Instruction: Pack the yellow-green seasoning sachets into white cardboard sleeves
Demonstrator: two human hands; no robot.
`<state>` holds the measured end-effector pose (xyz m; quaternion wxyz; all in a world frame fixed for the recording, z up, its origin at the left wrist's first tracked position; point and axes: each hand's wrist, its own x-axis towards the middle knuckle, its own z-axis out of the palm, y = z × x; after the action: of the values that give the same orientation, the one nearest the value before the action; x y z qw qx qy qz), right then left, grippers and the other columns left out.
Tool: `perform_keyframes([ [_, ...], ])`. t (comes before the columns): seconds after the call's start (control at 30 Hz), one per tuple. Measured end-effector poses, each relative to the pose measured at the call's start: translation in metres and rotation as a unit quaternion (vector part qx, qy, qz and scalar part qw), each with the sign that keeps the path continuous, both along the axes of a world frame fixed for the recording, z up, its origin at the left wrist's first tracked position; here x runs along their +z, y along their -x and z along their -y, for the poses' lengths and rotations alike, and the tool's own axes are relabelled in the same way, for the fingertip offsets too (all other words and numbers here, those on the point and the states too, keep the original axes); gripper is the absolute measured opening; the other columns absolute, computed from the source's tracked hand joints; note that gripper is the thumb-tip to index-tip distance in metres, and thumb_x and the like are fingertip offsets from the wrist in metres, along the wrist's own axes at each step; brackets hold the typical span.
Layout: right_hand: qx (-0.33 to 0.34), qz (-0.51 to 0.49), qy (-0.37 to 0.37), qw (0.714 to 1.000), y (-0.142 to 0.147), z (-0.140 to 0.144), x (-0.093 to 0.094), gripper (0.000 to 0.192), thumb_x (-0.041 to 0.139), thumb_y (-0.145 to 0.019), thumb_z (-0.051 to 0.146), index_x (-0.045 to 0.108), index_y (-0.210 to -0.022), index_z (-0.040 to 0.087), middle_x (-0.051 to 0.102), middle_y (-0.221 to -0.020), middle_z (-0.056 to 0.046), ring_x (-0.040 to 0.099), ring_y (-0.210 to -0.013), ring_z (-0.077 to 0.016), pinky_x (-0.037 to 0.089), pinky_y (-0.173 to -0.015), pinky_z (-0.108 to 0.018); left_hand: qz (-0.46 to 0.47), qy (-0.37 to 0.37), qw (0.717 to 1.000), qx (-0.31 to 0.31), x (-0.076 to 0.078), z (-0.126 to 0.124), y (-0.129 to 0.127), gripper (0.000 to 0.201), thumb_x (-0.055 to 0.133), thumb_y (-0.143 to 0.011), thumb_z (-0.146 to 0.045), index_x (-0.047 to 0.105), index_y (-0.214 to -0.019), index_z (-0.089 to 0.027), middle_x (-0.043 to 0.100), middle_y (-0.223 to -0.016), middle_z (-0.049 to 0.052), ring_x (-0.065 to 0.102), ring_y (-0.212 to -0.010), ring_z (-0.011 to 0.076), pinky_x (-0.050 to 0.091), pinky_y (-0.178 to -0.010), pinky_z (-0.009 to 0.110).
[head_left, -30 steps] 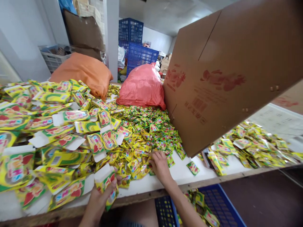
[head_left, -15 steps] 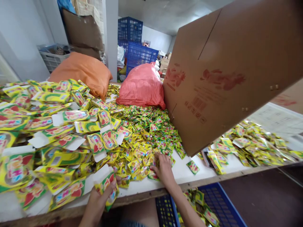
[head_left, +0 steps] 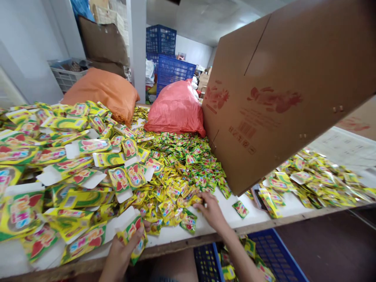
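A large brown cardboard box [head_left: 282, 90] tilts over the right side of a white table [head_left: 226, 213], its inside hidden. Beneath and around it, small yellow-green sachets [head_left: 182, 164] lie heaped across the table. On the left, flattened yellow cartons [head_left: 58, 156] with open white flaps are piled up. Behind stand an orange sack [head_left: 102, 92] and a pink sack [head_left: 176, 107], both closed and full. Under the table's near edge, a blue crate [head_left: 276, 254] holds more sachets. The left hand [head_left: 122, 252] grips one small open carton [head_left: 132, 233] at the table edge. The right hand [head_left: 213, 211] lies on the sachet heap's near edge, fingers curled onto a few sachets; I cannot tell whether they pinch any.
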<state>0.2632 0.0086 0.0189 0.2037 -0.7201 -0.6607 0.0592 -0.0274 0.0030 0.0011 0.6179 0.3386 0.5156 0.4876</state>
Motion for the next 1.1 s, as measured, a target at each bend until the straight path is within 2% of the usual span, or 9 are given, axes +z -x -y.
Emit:
perform_keyframes([
  [0.13, 0.073, 0.069, 0.032, 0.994, -0.05, -0.004, 0.033, 0.009, 0.061, -0.073, 0.03, 0.065, -0.079, 0.025, 0.065, -0.081, -0.003, 0.054, -0.085, -0.0249, 0.035, -0.075, -0.038, -0.007, -0.002, 0.999, -0.036, 0.003, -0.002, 0.003, 0.042, 0.077, -0.052, -0.044, 0.067, -0.078, -0.013, 0.071, -0.081, 0.007, 0.065, -0.082, 0.0266, 0.053, -0.075, 0.032],
  [0.23, 0.127, 0.118, 0.063, 0.983, -0.075, -0.013, 0.043, 0.003, 0.067, -0.065, 0.025, 0.065, -0.065, 0.024, 0.064, -0.073, -0.003, 0.054, -0.082, -0.025, 0.035, -0.075, -0.04, -0.006, -0.003, 0.999, -0.036, 0.005, -0.003, 0.002, 0.041, 0.076, -0.052, -0.045, 0.067, -0.076, -0.013, 0.071, -0.082, 0.008, 0.065, -0.083, 0.0264, 0.053, -0.074, 0.031],
  [0.33, 0.153, 0.131, 0.077, 0.976, -0.082, -0.02, 0.038, 0.012, 0.069, -0.057, 0.014, 0.061, -0.052, 0.021, 0.063, -0.065, -0.003, 0.055, -0.081, -0.0258, 0.035, -0.079, -0.042, -0.017, -0.01, 0.999, -0.029, 0.004, -0.003, 0.0, 0.04, 0.075, -0.054, -0.045, 0.067, -0.077, -0.014, 0.071, -0.082, 0.008, 0.065, -0.084, 0.0259, 0.052, -0.075, 0.03],
  [0.47, 0.206, 0.133, 0.082, 0.966, -0.077, -0.02, 0.025, 0.018, 0.06, -0.058, 0.004, 0.062, -0.061, 0.021, 0.066, -0.091, -0.002, 0.052, -0.099, -0.0254, 0.027, -0.094, -0.045, -0.017, -0.016, 0.999, -0.034, -0.002, -0.002, 0.002, 0.04, 0.075, -0.056, -0.044, 0.067, -0.08, -0.014, 0.071, -0.083, 0.007, 0.065, -0.084, 0.0259, 0.052, -0.077, 0.031],
  [0.57, 0.212, 0.122, 0.08, 0.966, -0.072, -0.01, 0.018, 0.02, 0.054, -0.062, 0.002, 0.06, -0.066, 0.021, 0.065, -0.092, -0.001, 0.053, -0.1, -0.0225, 0.024, -0.097, -0.045, -0.019, -0.018, 0.999, -0.038, -0.005, -0.002, 0.003, 0.039, 0.073, -0.06, -0.043, 0.066, -0.085, -0.014, 0.071, -0.084, 0.008, 0.065, -0.084, 0.0251, 0.051, -0.077, 0.032],
  [0.77, 0.104, -0.058, 0.055, 0.991, -0.047, 0.022, -0.008, 0.029, 0.05, -0.075, 0.016, 0.049, -0.104, 0.02, 0.058, -0.094, -0.006, 0.056, -0.083, -0.0188, 0.043, -0.075, -0.032, -0.031, -0.054, 0.988, -0.142, 0.009, -0.003, -0.009, 0.03, 0.069, -0.067, -0.038, 0.065, -0.082, -0.013, 0.069, -0.072, 0.007, 0.063, -0.073, 0.0203, 0.049, -0.072, 0.029],
  [0.87, 0.097, -0.107, 0.043, 0.989, -0.028, 0.029, -0.014, 0.012, 0.048, -0.081, 0.024, 0.053, -0.09, 0.019, 0.056, -0.087, -0.005, 0.056, -0.078, -0.0189, 0.044, -0.071, -0.031, -0.01, -0.046, 0.978, -0.203, 0.019, -0.005, -0.02, 0.028, 0.069, -0.066, -0.038, 0.064, -0.076, -0.012, 0.065, -0.063, 0.005, 0.06, -0.062, 0.0172, 0.047, -0.063, 0.028],
  [0.97, 0.069, -0.204, 0.012, 0.976, -0.001, 0.026, -0.003, 0.018, 0.043, -0.086, 0.035, 0.051, -0.078, 0.02, 0.051, -0.068, 0.0, 0.051, -0.062, -0.0156, 0.042, -0.058, -0.026, 0.008, -0.008, 0.973, -0.232, 0.022, -0.006, -0.029, 0.029, 0.072, -0.062, -0.04, 0.062, -0.067, -0.012, 0.063, -0.059, 0.004, 0.058, -0.057, 0.0157, 0.046, -0.06, 0.027],
  [1.1, 0.035, -0.387, -0.079, 0.918, 0.063, 0.012, 0.023, 0.022, 0.043, -0.087, 0.04, 0.05, -0.093, 0.02, 0.054, -0.072, 0.001, 0.051, -0.063, -0.0137, 0.043, -0.057, -0.023, 0.049, 0.01, 0.967, -0.249, 0.02, -0.006, -0.035, 0.033, 0.073, -0.06, -0.04, 0.06, -0.071, -0.012, 0.062, -0.06, 0.004, 0.056, -0.055, 0.0141, 0.045, -0.058, 0.026],
])
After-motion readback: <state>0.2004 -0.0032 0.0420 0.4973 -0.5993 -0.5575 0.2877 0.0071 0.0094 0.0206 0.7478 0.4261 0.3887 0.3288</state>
